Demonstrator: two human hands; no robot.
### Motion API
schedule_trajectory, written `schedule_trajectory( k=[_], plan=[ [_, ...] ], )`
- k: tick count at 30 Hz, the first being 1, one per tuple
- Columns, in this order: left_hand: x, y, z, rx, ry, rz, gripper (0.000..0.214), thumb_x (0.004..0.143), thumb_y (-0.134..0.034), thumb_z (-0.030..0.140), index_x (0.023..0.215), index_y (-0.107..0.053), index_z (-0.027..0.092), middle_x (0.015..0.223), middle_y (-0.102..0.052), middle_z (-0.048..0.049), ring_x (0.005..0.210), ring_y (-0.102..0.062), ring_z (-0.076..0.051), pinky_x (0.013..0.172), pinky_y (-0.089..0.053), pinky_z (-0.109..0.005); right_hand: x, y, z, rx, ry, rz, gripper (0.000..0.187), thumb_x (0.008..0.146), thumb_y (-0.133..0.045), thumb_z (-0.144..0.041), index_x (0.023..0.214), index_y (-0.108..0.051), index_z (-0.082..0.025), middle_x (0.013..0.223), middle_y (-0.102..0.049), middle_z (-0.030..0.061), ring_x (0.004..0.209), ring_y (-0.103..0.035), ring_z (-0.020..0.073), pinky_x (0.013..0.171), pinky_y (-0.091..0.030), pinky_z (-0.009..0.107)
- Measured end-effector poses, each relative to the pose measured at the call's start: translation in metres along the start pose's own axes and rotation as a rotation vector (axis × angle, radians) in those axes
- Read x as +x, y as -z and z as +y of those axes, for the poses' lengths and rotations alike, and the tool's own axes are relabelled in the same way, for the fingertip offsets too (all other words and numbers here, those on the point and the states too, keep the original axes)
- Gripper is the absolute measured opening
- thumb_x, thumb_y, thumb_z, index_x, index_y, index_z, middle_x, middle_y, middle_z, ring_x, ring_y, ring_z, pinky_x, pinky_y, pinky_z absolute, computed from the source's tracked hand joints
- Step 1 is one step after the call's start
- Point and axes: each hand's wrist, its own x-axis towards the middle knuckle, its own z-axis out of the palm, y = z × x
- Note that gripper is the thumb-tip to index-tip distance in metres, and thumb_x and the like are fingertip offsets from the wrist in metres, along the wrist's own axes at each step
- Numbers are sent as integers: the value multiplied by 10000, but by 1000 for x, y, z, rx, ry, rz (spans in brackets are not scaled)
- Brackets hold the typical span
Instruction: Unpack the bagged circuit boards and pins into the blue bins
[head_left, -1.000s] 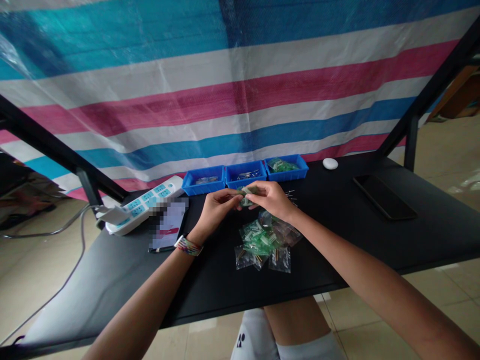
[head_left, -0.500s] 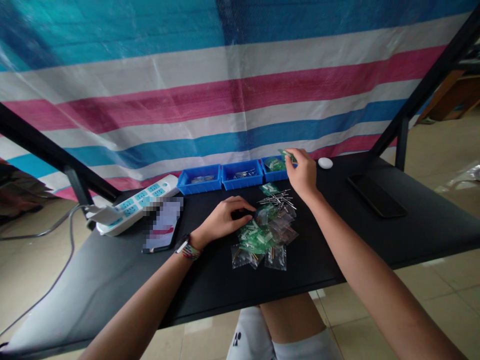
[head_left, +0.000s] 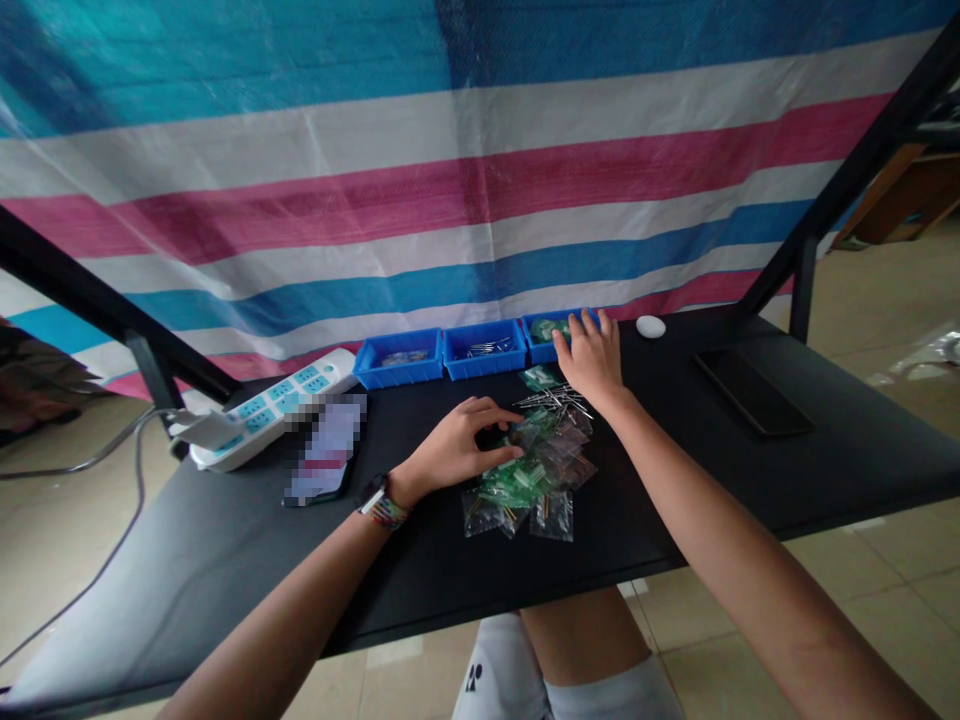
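My left hand (head_left: 459, 445) rests at the left side of a pile of small clear and green plastic packets (head_left: 517, 480). Its thumb and fingers are apart, with the tips by the green packets and nothing visible between them. My right hand (head_left: 592, 358) is over the front right of the right-hand blue bin (head_left: 541, 353), fingers spread and no packet seen in it. Inside that bin lie green packets (head_left: 546, 328). Several thin metal rods (head_left: 559, 398) lie loose at the top of the pile, beside a single green packet (head_left: 538, 377).
The middle blue bin (head_left: 484, 366) holds metal rods, and the left blue bin (head_left: 399, 374) holds clear packets. A power strip (head_left: 270, 408) and a phone (head_left: 326, 450) lie at left. On the right are a white round object (head_left: 650, 326) and a dark phone (head_left: 754, 392).
My right hand has let go of a green packet at the right bin, and its fingers have spread. My left hand has shifted slightly right over the pile's edge.
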Motion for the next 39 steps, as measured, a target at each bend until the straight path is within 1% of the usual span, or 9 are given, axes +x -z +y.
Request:
schedule_trajectory(
  k=[3,7,12,20,25,29,32,36,39],
  plan=[
    [2,-5,0,14,20,8,397,863,-790,458,1205,-771,258,986,-698,-67,925,-653,-231,872,-506,-360,0,1,-4,40,31,46,533,1065,-414,-424,1426,-603,-80,1533,-535,248,1469,-385,434,1200,-281,644],
    [2,-5,0,11,15,7,371,836,-810,418,1158,-767,239,986,-697,-56,930,-656,-221,871,-508,-350,-2,2,-15,97,89,113,463,1058,-430,-397,1388,-606,-125,1523,-534,212,1476,-379,400,1205,-301,619],
    [2,-3,1,39,20,-9,366,831,-807,399,1160,-775,243,1000,-698,-56,922,-658,-214,878,-512,-349,-7,5,-27,213,157,122,437,1054,-436,-364,1422,-578,-176,1450,-587,181,1392,-477,356,1187,-352,582],
    [0,-8,5,177,7,22,437,806,-813,538,1128,-758,248,1019,-709,-63,942,-656,-242,872,-506,-359,-14,7,-37,336,228,112,375,1039,-464,-312,1344,-641,-184,1371,-631,171,1335,-531,332,1170,-395,520],
    [-1,-10,8,227,2,52,269,825,-774,333,1071,-743,229,990,-727,-53,916,-660,-237,866,-506,-364,-14,7,-37,367,243,119,337,1036,-474,-297,1292,-662,-185,1320,-656,167,1290,-566,325,1142,-420,509],
    [-1,-12,2,77,20,122,121,882,-656,218,969,-740,213,920,-736,-41,839,-669,-199,809,-520,-327,-14,11,-40,412,254,131,292,1028,-491,-283,1236,-675,-194,1283,-675,159,1257,-588,318,1123,-436,500],
    [0,-13,-5,-74,112,230,125,925,-617,235,948,-734,195,900,-745,-43,784,-672,-177,719,-508,-286,-15,16,-44,460,264,133,259,1021,-499,-270,1190,-685,-207,1258,-692,148,1247,-595,315,1115,-440,503],
    [2,-10,-12,-285,241,377,203,926,-687,342,1039,-728,179,796,-701,-20,685,-625,-150,640,-475,-258,-17,26,-54,584,295,101,193,999,-533,-268,1076,-701,-213,1140,-733,124,1176,-626,302,1068,-473,477],
    [4,-7,-15,-449,247,481,264,887,-756,375,1052,-692,178,782,-671,-7,674,-612,-136,642,-482,-247,-22,31,-65,743,260,-34,139,967,-594,-285,1010,-706,-214,988,-751,85,1007,-677,269,950,-522,430]
  ],
)
